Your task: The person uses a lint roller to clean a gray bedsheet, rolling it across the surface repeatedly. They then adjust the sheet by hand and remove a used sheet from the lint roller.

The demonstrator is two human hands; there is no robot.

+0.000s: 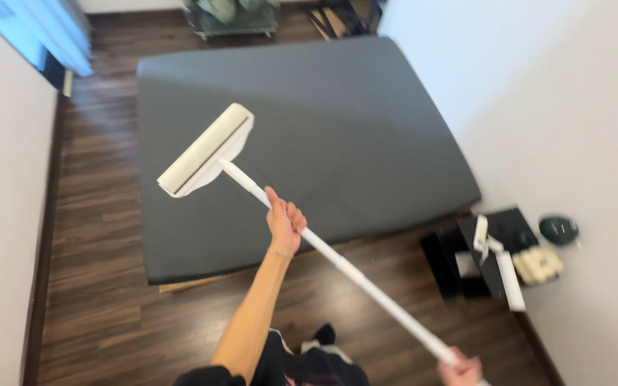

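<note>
I hold a long white roller tool by its pole (352,271). My left hand (285,221) grips the pole about midway, arm stretched forward. My right hand (460,370) grips the pole's lower end at the bottom edge of the view. The wide white roller head (205,150) rests on or just above the dark grey mattress (337,121), near its left half. The mattress lies flat on a low wooden base on the floor.
Dark wood floor (101,214) surrounds the mattress. White walls stand left and right. A black low stand (498,243) with white items, a dark round object (558,229) and a pale pack sit at right. A cart (232,18) stands at the far end.
</note>
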